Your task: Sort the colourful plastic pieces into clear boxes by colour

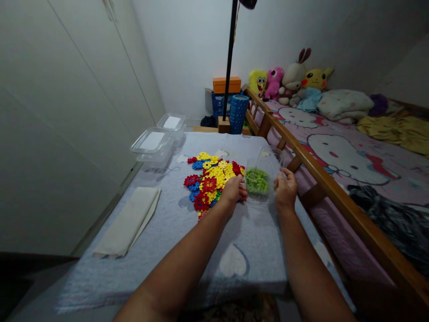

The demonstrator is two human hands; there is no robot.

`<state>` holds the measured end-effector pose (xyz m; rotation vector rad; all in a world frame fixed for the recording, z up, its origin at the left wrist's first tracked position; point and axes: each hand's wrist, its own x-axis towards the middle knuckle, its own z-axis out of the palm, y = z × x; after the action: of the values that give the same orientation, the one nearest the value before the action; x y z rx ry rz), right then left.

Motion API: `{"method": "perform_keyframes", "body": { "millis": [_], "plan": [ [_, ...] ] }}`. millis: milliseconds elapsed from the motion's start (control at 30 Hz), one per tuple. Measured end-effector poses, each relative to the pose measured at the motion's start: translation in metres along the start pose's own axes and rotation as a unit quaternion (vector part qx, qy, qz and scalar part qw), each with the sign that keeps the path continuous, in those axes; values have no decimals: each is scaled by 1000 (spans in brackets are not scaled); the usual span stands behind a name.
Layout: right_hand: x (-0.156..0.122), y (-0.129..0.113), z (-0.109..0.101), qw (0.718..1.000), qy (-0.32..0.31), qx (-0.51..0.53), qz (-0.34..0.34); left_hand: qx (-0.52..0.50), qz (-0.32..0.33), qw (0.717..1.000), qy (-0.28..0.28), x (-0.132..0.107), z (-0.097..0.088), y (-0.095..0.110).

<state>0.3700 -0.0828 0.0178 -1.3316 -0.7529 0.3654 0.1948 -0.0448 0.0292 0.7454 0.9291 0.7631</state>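
Note:
A clear plastic container (263,199) rests on the table's right side with small green pieces (257,180) inside. My left hand (235,191) is closed at the container's left side, its fingers curled against the wall. On the other side, my right hand (286,187) pinches the raised clear lid or rim (275,154); the transparent plastic makes the exact edge hard to tell. Beside my left hand lies a loose heap of plastic interlocking discs (217,174) in yellow, red, blue and a little green. My left hand partly covers the heap's right edge.
Two lidded clear containers (152,142) with white labels stand at the table's back left. A folded beige cloth (129,221) lies front left on the heart-patterned tablecloth (181,264). A wooden bed rail (301,158) borders the right side; a black pole (229,62) rises behind.

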Motion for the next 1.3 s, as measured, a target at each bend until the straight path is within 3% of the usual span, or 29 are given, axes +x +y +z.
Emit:
{"method": "perform_keyframes", "body": {
  "millis": [100,300,500,633,800,933,1067,1300],
  "plan": [
    [2,2,1,996,7,72,60,40,-5,999,20,3,5,5],
    [0,-2,0,987,-15,108,120,109,-28,993,19,6,14,0],
    [1,1,-3,984,-10,110,140,88,72,992,47,-5,6,8],
    [-1,4,-1,987,-6,90,134,103,156,979,78,-19,-13,33],
    [-5,6,3,993,-27,45,109,123,237,956,119,-36,-52,63],
    [-8,7,6,995,-31,2,99,161,298,925,174,-45,-88,77],
    [-9,12,7,995,-51,-32,80,205,316,899,225,-53,-116,87],
    [-11,27,7,989,-103,-78,78,375,349,808,290,-63,-134,88]
  ]
}}
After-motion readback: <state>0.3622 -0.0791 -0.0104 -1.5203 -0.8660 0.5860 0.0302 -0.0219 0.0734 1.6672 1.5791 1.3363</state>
